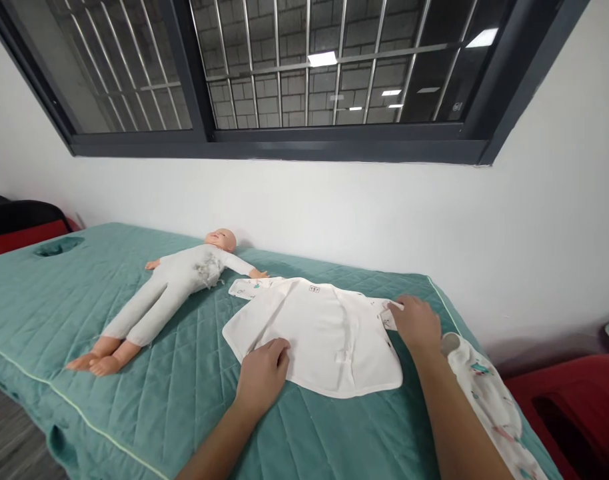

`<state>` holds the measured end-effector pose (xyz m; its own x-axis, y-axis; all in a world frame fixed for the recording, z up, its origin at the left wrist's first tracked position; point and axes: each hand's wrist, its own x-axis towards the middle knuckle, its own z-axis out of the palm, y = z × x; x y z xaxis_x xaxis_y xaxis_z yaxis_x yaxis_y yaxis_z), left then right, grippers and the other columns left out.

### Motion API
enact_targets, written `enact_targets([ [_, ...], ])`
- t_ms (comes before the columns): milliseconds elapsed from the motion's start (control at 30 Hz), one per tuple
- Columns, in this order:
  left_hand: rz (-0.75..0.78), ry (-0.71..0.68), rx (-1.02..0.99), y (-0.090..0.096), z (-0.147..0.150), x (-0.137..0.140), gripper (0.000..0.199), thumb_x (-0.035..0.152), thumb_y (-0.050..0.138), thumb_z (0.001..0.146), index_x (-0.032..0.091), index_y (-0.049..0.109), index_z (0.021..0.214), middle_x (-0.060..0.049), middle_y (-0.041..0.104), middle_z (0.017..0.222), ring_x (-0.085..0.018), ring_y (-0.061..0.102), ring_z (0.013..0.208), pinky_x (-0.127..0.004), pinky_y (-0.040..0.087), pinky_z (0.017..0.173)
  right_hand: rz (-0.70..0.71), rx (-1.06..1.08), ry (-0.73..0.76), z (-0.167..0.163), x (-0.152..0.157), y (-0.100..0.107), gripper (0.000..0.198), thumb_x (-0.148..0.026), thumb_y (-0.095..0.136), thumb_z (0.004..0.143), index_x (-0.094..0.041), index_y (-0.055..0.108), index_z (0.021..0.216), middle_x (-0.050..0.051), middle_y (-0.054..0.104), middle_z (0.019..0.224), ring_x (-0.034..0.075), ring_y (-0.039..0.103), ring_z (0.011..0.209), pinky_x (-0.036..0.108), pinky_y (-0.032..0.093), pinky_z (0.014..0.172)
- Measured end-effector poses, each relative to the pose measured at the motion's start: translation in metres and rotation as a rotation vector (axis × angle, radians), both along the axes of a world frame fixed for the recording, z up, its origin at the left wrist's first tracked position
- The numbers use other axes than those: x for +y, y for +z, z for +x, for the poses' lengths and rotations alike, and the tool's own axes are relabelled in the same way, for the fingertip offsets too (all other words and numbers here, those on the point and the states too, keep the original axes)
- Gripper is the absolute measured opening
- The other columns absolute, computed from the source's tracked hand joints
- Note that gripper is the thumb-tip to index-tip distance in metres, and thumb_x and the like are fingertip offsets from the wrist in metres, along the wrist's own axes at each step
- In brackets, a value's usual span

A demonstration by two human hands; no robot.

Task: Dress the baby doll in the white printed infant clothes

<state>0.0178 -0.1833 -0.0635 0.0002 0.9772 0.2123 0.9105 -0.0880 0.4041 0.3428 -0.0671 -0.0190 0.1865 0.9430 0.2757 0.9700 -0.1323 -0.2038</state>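
Observation:
A white baby shirt (309,327) lies spread open on the green quilted bed cover, inside facing up, with a small printed label at its neck. My right hand (417,324) pinches the end of its right-hand sleeve, which has a small print. At the shirt's lower left edge, my left hand (264,373) is closed with curled fingers on the hem; the fingertips are partly hidden. Beyond the shirt's left sleeve, a baby doll (177,273) with a white cloth body lies on its back, its outstretched hand close to that sleeve.
The green bed cover (134,413) runs beneath everything, with a hole (59,247) at the far left. Printed white baby clothing (489,387) lies by my right forearm. Red chairs (574,407) flank the bed. Behind stand a white wall (334,207) and a barred window (304,143).

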Motion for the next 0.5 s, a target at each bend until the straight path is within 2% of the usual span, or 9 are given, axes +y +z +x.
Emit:
enact_targets([
  [100,0.098,-0.028,0.081,-0.003,0.002,0.001,0.026,0.013,0.043,0.094,0.022,0.066,0.101,-0.004,0.071,0.101,-0.022,0.065,0.095,-0.036,0.049,0.082,0.071,-0.035,0.003,-0.016,-0.001,-0.006,0.028,-0.024,0.046,0.094,-0.018,0.064,0.114,0.015,0.064,0.125,0.034,0.054,0.120,0.044,0.040,0.094],
  [200,0.184,-0.161,0.139,-0.005,0.010,0.008,0.028,0.011,0.045,0.092,0.021,0.067,0.108,-0.006,0.069,0.114,-0.024,0.062,0.107,-0.041,0.049,0.094,0.067,0.035,0.080,-0.036,0.001,-0.012,0.029,-0.028,0.045,0.096,-0.018,0.062,0.117,0.013,0.066,0.123,0.028,0.059,0.114,0.036,0.043,0.092],
  [267,0.205,-0.273,0.124,-0.006,0.022,0.018,0.032,0.013,0.045,0.094,0.022,0.064,0.119,-0.006,0.065,0.129,-0.022,0.058,0.120,-0.043,0.044,0.108,0.016,0.098,0.132,-0.047,0.001,-0.016,0.031,-0.033,0.043,0.098,-0.017,0.061,0.117,0.013,0.069,0.115,0.027,0.063,0.108,0.034,0.045,0.086],
  [333,0.193,-0.345,0.102,-0.005,0.038,0.034,0.036,0.018,0.042,0.097,0.021,0.059,0.128,-0.005,0.060,0.140,-0.021,0.052,0.132,-0.044,0.037,0.117,-0.040,0.113,0.144,-0.055,0.000,-0.018,0.033,-0.037,0.042,0.099,-0.016,0.061,0.116,0.013,0.070,0.111,0.028,0.065,0.105,0.035,0.045,0.083],
  [500,0.089,-0.441,0.097,0.001,0.086,0.088,0.045,0.030,0.035,0.101,0.019,0.051,0.142,-0.007,0.049,0.153,-0.022,0.042,0.144,-0.045,0.032,0.122,-0.131,0.165,0.092,-0.052,-0.002,-0.019,0.038,-0.041,0.039,0.099,-0.017,0.058,0.122,0.014,0.072,0.111,0.031,0.067,0.104,0.036,0.044,0.078],
])
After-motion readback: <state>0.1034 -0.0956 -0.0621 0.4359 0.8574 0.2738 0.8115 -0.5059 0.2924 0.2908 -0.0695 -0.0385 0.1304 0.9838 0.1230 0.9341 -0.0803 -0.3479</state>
